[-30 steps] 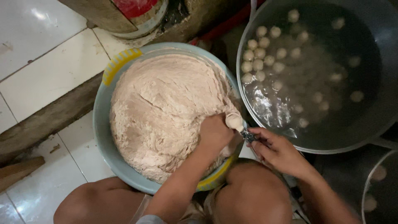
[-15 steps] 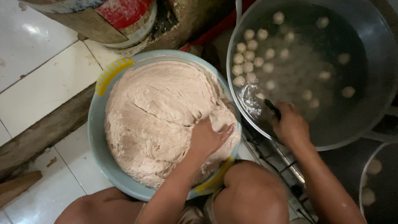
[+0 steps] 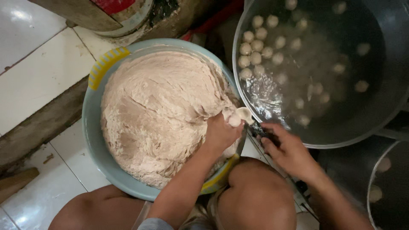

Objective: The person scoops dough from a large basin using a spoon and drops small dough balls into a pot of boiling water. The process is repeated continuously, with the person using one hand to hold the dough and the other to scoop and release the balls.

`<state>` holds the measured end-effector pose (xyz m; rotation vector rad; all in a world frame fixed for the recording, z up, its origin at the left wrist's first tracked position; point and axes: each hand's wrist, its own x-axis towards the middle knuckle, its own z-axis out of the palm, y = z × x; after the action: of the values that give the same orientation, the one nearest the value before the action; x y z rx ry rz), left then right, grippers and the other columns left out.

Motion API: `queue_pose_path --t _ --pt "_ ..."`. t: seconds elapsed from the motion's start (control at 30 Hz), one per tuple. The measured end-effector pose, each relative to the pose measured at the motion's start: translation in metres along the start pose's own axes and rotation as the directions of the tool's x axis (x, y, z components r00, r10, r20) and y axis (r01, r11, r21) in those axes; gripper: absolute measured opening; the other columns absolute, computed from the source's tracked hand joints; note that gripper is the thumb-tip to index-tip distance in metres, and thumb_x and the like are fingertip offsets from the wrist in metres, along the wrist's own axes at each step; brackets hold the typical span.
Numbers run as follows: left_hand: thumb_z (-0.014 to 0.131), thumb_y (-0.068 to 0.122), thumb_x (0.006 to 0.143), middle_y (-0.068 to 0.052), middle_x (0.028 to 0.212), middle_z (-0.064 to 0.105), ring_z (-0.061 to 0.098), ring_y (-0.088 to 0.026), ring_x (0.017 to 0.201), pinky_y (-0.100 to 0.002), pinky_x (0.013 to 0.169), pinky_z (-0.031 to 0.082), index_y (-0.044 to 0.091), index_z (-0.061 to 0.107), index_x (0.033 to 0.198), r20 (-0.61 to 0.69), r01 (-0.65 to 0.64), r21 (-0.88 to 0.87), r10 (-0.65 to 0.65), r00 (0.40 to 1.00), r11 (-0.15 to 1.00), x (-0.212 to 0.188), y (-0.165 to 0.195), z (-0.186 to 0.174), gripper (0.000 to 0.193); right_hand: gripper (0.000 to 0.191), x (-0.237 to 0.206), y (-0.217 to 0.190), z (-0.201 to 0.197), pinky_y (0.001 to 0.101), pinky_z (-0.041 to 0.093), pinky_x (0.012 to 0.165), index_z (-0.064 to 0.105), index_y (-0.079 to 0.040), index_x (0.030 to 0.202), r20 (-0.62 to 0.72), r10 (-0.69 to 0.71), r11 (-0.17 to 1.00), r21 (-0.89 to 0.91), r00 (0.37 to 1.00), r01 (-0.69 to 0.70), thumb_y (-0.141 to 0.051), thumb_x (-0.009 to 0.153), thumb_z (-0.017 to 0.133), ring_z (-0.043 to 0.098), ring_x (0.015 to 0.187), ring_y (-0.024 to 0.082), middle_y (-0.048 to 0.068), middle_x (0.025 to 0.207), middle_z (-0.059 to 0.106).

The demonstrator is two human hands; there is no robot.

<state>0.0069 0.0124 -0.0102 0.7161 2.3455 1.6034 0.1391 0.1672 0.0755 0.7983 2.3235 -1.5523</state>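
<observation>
A light blue plastic basin with yellow handles holds a big mass of pinkish meat paste. My left hand is clenched in the paste at the basin's right rim, squeezing out a pale ball above the fist. My right hand is beside it, gripping a dark-handled spoon whose tip points at the ball. Just to the right stands a large metal pot of water with several pale balls floating in it.
White floor tiles lie to the left, with a dark strip between them. A bucket base stands at the top. A second pot shows at the lower right. My bare knees are under the basin's near edge.
My right hand came back from over the pot to the basin's rim with the spoon. My left hand went from pressing flat in the paste to squeezing out a new ball.
</observation>
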Motion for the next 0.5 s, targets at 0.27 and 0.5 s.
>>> queue_pose_path --t 0.27,0.5 --pt "0.079 0.026 0.066 -0.019 0.079 0.072 0.071 -0.04 0.077 -0.048 0.07 0.058 0.005 0.073 0.081 0.078 0.171 0.286 -0.201 0.976 0.943 0.005 0.006 0.0 0.026 0.044 0.005 0.006 -0.005 0.0295 0.052 0.061 0.059 -0.008 0.139 0.196 0.165 0.967 0.159 0.967 -0.197 -0.011 0.095 0.061 0.061 0.071 0.012 0.009 0.093 0.073" --pt "0.078 0.05 0.079 -0.02 0.077 0.071 0.068 -0.043 0.079 -0.05 0.073 0.056 0.004 0.074 0.082 0.03 0.03 0.497 -0.052 0.998 0.867 -0.007 0.0 -0.006 0.046 0.048 0.021 0.032 -0.028 0.0364 0.056 0.076 0.06 -0.006 0.138 -0.234 -0.106 0.93 -0.368 0.966 0.013 -0.012 0.092 0.07 0.071 0.088 0.027 0.022 0.109 0.071"
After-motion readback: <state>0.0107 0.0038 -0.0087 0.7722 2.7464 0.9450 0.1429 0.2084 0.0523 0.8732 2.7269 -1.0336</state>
